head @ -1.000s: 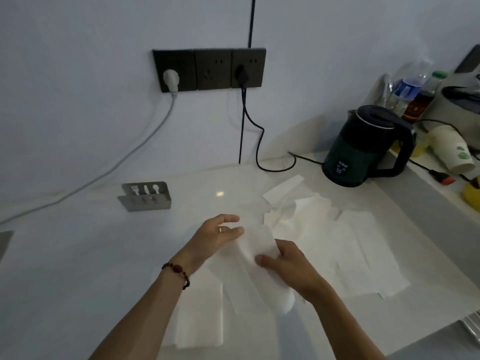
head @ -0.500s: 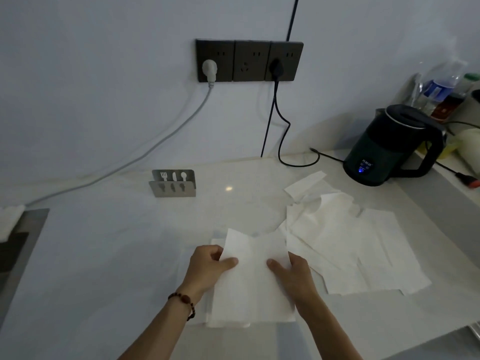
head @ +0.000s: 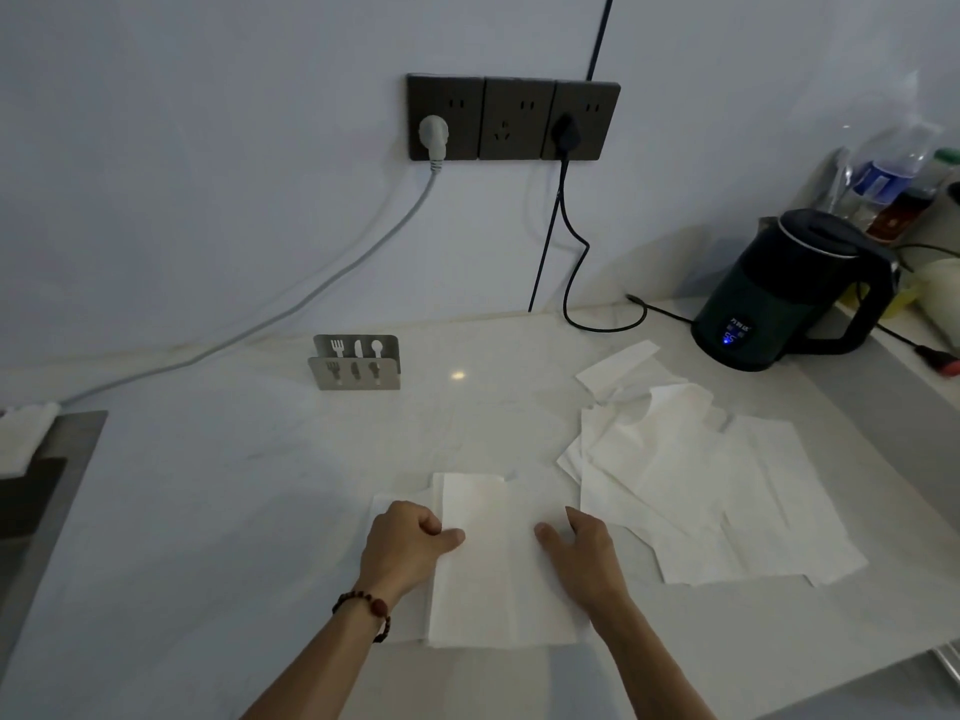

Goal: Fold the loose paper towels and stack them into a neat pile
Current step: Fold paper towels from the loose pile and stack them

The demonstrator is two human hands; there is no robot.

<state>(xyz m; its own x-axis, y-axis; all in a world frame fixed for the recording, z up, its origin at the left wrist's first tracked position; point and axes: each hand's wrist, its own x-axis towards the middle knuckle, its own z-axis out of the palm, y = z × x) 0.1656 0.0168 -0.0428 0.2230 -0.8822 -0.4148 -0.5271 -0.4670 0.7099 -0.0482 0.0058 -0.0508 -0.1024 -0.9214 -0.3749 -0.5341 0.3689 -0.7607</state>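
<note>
A white folded paper towel (head: 493, 569) lies flat on the pale countertop (head: 234, 511), on top of other folded towels whose edges show at its left (head: 387, 506). My left hand (head: 405, 548) grips the towel's left edge, thumb on top and fingers curled. At the right edge, my right hand (head: 584, 556) holds it the same way, thumb lying on the sheet. A spread of loose unfolded paper towels (head: 701, 485) lies just to the right, overlapping one another.
A dark electric kettle (head: 789, 293) stands at the back right with its black cord (head: 576, 283) running to the wall sockets (head: 514, 119). A metal cutlery holder (head: 356, 363) sits at the back. Bottles (head: 883, 174) crowd the right ledge; a dark hob edge (head: 47, 485) lies left.
The towel that my hands held raised has been lowered flat onto the folded pile. The view has shifted left, so everything sits further right in frame.
</note>
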